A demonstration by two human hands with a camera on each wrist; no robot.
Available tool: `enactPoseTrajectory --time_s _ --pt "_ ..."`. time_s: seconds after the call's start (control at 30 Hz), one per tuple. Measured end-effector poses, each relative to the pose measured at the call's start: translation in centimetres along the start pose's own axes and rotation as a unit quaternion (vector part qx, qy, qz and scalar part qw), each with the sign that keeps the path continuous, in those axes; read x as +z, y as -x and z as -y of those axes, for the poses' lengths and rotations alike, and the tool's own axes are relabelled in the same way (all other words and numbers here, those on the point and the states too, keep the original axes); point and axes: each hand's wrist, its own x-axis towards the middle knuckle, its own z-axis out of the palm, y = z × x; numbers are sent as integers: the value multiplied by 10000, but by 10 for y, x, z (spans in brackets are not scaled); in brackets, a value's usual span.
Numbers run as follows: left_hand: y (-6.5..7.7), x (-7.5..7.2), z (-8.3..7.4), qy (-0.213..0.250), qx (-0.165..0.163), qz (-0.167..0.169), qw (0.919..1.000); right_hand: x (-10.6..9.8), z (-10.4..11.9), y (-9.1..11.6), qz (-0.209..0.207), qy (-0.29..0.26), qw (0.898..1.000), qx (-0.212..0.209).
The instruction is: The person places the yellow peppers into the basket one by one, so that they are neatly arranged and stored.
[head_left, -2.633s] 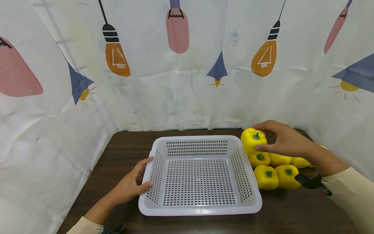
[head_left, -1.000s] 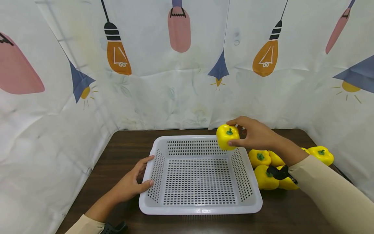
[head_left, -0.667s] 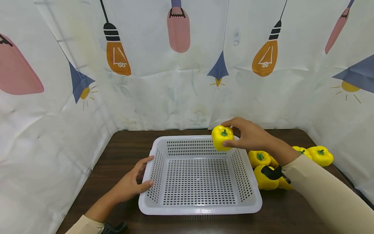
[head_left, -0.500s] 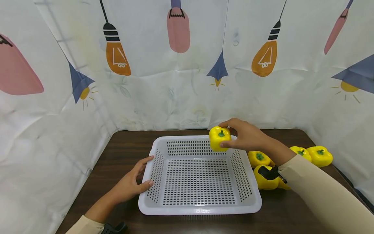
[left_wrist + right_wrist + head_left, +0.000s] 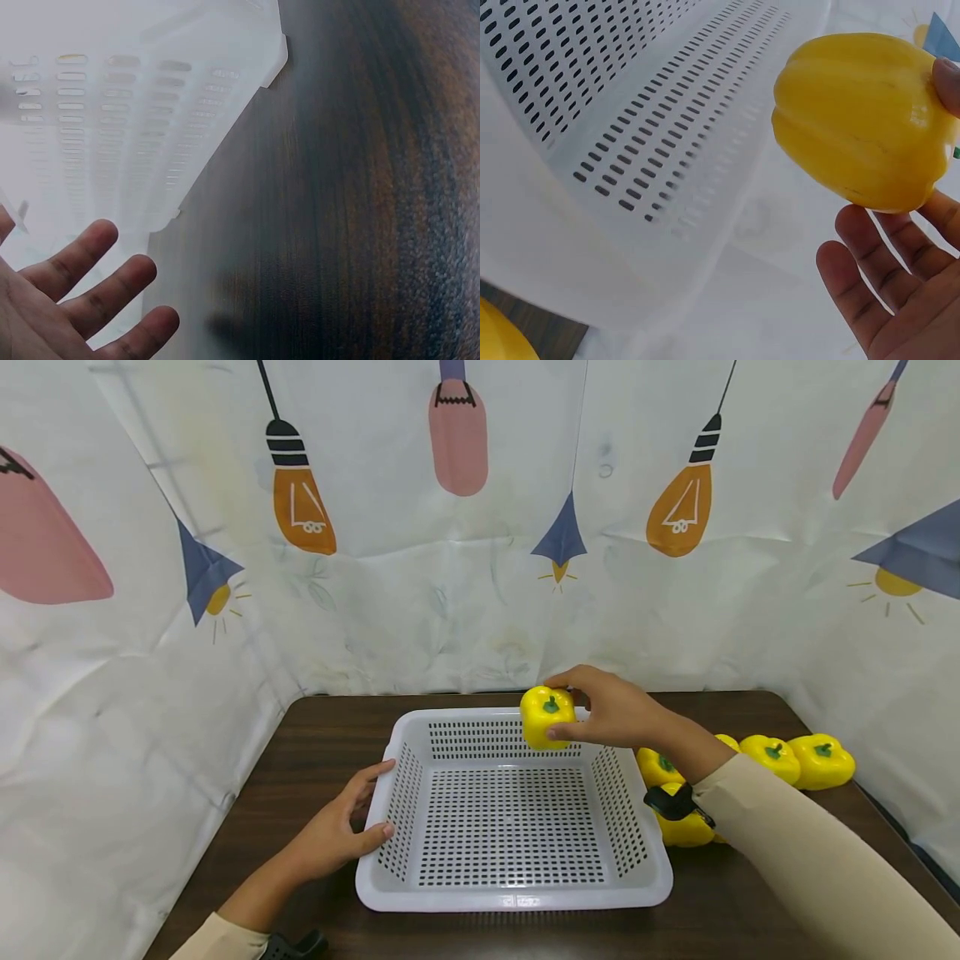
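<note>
A yellow bell pepper [image 5: 547, 717] with a green stem is held up by my right hand [image 5: 611, 708], fingers at its top and thumb low on its side. It overlaps the back wall of the white plastic basket [image 5: 513, 900] in the head view. Close up in the right wrist view, the bell pepper [image 5: 862, 120] is seen beside the perforated basket wall [image 5: 641, 161]. My left hand [image 5: 333, 831] touches the basket's left rim with thumb and forefinger. In the left wrist view, the other fingers of that left hand [image 5: 82, 300] stretch loosely outside the basket.
Several more yellow bell peppers [image 5: 822, 762] lie on the dark wooden table [image 5: 322, 735] right of the basket, partly hidden behind the right forearm. Behind the table hangs a white printed cloth [image 5: 420, 610].
My right hand has carried the bell pepper leftward from above the other peppers to over the basket's back part. The left hand and the basket stay in place.
</note>
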Motion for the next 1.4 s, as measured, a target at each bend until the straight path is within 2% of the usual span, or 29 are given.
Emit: enactPoseTrajectory --time_s 1.07,1.4 --pt "-1 2 2 148 -44 83 9998 37 13 -29 232 172 9994 -189" --pt "-2 2 3 160 3 87 9998 50 18 -37 271 245 9993 -98"
